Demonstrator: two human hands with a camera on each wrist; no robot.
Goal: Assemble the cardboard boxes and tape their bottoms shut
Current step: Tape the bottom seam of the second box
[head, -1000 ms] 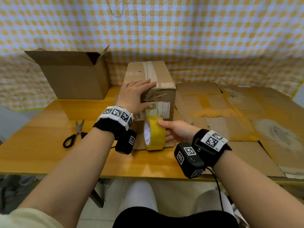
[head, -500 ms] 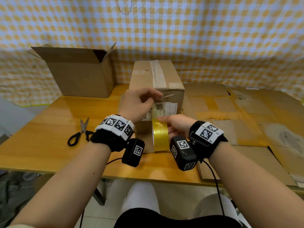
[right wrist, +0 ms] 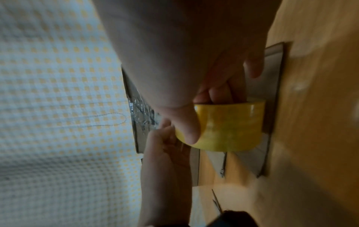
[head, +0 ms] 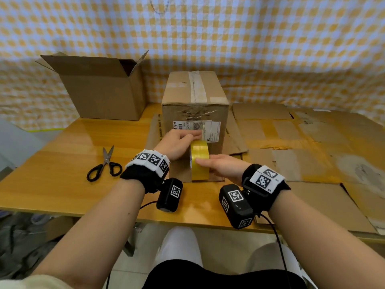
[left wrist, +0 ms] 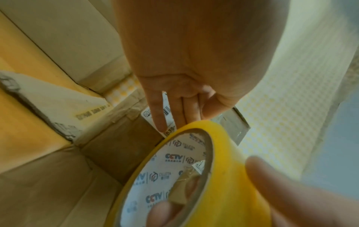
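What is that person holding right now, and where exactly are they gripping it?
The right hand grips the yellow tape roll: thumb on its outer band, fingers through its core. The left hand presses straight fingers on the box's labelled front, gripping nothing.

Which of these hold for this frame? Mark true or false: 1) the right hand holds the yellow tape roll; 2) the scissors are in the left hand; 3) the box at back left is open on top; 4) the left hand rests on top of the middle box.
1) True: the right hand grips the yellow tape roll.
2) False: the scissors lie on the table, untouched.
3) True: the open box has its flaps up.
4) False: the left hand is at the front face of the taped box, by its label.
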